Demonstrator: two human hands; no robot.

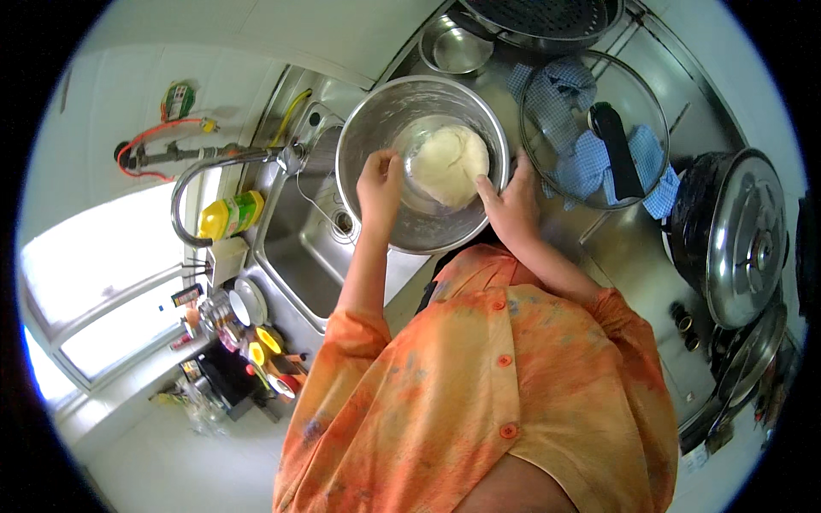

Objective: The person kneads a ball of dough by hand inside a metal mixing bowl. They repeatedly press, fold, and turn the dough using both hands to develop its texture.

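A large steel bowl (359, 111) stands in front of me, its inner wall smeared with pale residue. On its floor, toward the right side, rests a rounded lump of white dough (453, 164). My left hand (379, 184) is over the bowl's left part, apart from the dough, with its fingers curled together; whatever they may hold is hidden. My right hand (510, 201) grips the bowl's right rim, fingers outside and thumb inside, the thumb tip close to the dough's lower edge.
A steel sink (295, 248) with a curved faucet (184, 192) lies left of the bowl. To the right, a glass lid (547, 175) rests over blue checked cloths (590, 167). A small metal bowl (456, 47) stands behind; a large lidded pot (744, 239) is far right.
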